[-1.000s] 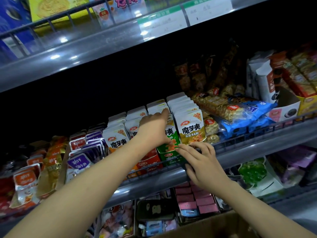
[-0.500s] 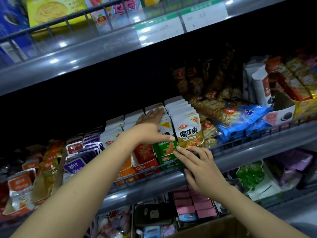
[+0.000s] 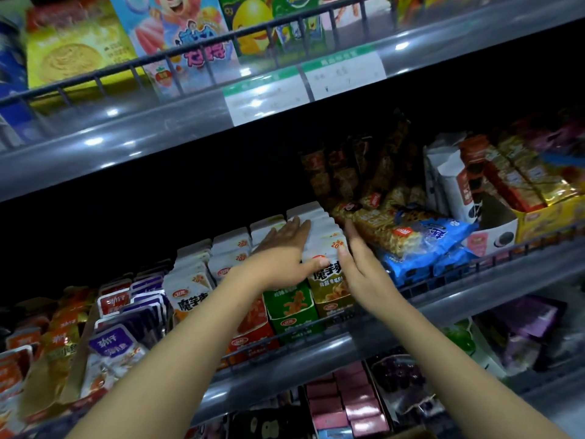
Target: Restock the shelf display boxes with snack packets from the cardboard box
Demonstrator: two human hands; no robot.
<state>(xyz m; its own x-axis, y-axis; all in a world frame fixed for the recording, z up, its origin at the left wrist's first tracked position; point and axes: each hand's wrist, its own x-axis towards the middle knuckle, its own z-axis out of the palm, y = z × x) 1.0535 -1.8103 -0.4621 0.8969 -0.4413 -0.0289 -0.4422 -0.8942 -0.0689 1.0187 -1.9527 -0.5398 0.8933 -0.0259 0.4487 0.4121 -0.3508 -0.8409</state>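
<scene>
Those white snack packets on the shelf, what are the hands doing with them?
A person is tidying a row of snack packets standing in a gold display box on the middle shelf. The left hand lies flat along the left side of the row, thumb on the front packet. The right hand is open against the right side. Neither hand holds a loose packet. The neighbouring boxes look full.

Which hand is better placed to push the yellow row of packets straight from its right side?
The right hand: it stands open against the right side of the yellow packet row, while the left hand lies on its left.
</scene>
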